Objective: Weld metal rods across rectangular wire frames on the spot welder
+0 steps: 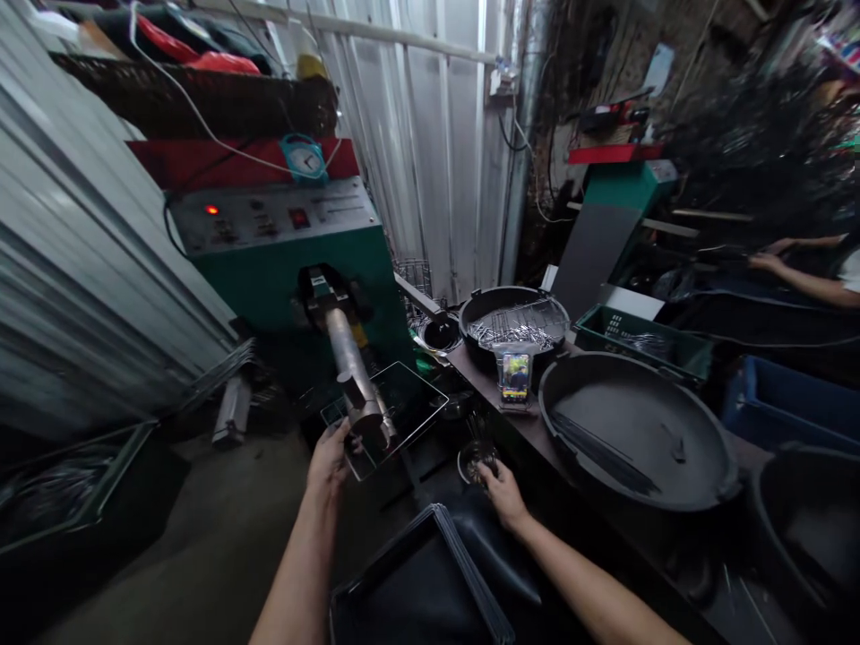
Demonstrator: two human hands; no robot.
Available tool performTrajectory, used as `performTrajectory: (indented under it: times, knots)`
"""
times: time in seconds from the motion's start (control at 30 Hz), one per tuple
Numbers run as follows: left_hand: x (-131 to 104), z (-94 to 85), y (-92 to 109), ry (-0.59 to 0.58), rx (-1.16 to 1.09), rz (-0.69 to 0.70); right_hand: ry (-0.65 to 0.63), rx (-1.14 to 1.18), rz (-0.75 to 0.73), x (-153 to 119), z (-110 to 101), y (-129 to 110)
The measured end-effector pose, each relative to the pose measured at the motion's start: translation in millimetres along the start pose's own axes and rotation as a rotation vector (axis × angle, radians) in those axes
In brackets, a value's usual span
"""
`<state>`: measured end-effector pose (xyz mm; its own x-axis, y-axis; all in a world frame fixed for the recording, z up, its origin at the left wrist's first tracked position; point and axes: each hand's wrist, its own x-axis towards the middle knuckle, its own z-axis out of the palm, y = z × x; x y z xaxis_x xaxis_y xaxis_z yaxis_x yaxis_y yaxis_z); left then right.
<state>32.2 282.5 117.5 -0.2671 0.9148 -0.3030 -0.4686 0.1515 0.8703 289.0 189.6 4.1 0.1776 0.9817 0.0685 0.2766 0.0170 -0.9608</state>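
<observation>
My left hand [329, 461] is closed on the near-left side of a rectangular wire frame [446, 400]. The frame lies around the lower metal arm [350, 349] of a green spot-welding machine [269, 278]. At a small round bowl [463, 466], my right hand [503, 493] has its fingers pinched together over the rim. Small parts seem to lie in the bowl, but what the fingers hold is too small to make out. Below and between my forearms rests a stack of dark wire frames [463, 564].
Along the right bench stand a round pan of metal wire pieces [564, 313], a propped phone [516, 378], a large pan with dark rods [712, 430], a green crate [699, 358] and a blue bin [759, 403]. A full crate [121, 461] sits left. Another person's arms [793, 269] show far right.
</observation>
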Motion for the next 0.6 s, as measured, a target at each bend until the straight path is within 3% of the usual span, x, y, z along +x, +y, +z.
performTrajectory:
  times: [0.07, 0.13, 0.37, 0.5, 0.6]
  knots:
    - [-15.6, -11.0, -3.6, -0.012, 0.01, -0.028, 0.038, 0.258, 0.165, 14.9, -11.7, -21.3]
    - [-33.1, -20.6, -7.4, -0.008, 0.016, -0.051, -0.02, 0.443, 0.277, 25.5, -24.0, -44.5]
    - [-77.9, -35.1, -15.4, 0.126, 0.005, -0.093, -0.284, 0.714, 0.336, 31.8, -52.8, -105.3]
    - [-88.0, -38.8, -17.1, 0.155, 0.007, -0.098, -0.35, 0.738, 0.35, 36.0, -44.9, -105.2]
    - [-91.9, -42.3, -19.6, 0.157, 0.001, -0.105, -0.261, 0.717, 0.281, 26.9, -24.1, -82.0]
